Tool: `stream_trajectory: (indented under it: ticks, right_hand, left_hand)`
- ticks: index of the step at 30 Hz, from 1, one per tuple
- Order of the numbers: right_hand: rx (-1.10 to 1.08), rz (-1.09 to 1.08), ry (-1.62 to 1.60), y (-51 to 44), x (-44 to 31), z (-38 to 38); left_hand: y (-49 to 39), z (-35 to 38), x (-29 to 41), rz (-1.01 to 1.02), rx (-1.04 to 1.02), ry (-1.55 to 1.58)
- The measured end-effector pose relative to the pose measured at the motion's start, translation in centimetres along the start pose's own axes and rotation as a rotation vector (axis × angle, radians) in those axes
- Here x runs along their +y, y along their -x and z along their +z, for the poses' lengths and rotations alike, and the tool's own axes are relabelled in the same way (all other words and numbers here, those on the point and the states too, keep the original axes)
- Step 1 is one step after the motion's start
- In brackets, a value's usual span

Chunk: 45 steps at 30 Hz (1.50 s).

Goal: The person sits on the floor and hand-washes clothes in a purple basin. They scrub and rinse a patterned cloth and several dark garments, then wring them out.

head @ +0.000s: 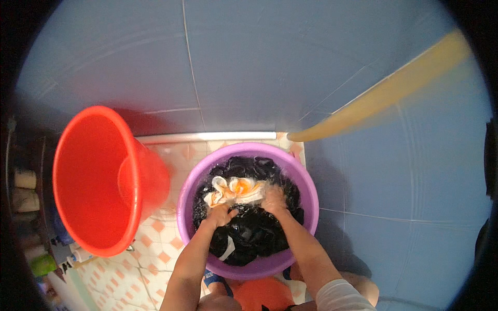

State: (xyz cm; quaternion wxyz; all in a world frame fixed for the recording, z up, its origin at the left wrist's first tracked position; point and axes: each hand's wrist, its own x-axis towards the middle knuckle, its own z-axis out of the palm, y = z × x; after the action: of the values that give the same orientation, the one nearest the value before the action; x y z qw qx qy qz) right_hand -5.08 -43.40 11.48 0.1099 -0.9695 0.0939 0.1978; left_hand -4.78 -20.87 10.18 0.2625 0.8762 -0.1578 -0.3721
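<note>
A round purple plastic tub [249,274] stands on the floor before me, holding water and a mass of soaked black clothes [249,233]. A white cloth with orange patches [243,189] lies across the top of them. My left hand [221,215] grips its near left edge, thumb apart. At the cloth's right end is my right hand [274,199], blurred, closed on it at the water's surface. A narrow white piece [228,248] shows among the black clothes near the tub's lower left wall.
To the left a large red plastic tub [93,186], tipped towards me, looks empty inside. Shelves with bottles and packets [29,194] run along the left. Blue walls [241,70] rise ahead and on the right, with a white pipe [210,136] at the wall's foot.
</note>
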Motion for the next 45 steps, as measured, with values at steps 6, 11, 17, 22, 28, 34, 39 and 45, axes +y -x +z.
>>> stream_trajectory:
  ticks: [6,11,17,22,28,34,39,45]
  right_hand:
    - [-0.388,-0.117,-1.116,7.6,-0.3,-11.4]
    - [-0.284,-0.491,-1.325,12.7,-5.7,-23.3]
    - [0.114,-0.76,-1.406,21.2,-12.8,-38.3]
    - [0.347,-0.887,-1.299,26.1,-14.9,-45.0]
    - [0.342,-0.601,-1.109,22.9,-13.6,-37.5]
    - [-0.147,0.14,-1.397,19.5,-10.5,-19.2]
    - [-0.189,0.489,-1.164,21.5,-3.4,-2.0]
    - [-0.301,0.198,-0.973,25.2,-4.7,0.9]
  left_hand:
    - [6.6,-2.2,0.3,0.055,-0.049,-0.108]
    - [14.7,-10.8,6.7,0.073,-0.079,-0.434]
    - [21.6,-11.7,9.6,-0.048,0.28,-0.383]
    - [22.0,1.1,4.3,0.005,0.788,0.429]
    - [22.4,15.1,6.3,-0.49,0.124,1.687]
    - [18.0,19.5,4.3,-0.395,0.292,2.125]
    - [20.0,17.9,4.7,-0.383,0.337,1.979]
    - [24.8,14.9,-3.4,-0.473,0.44,1.718]
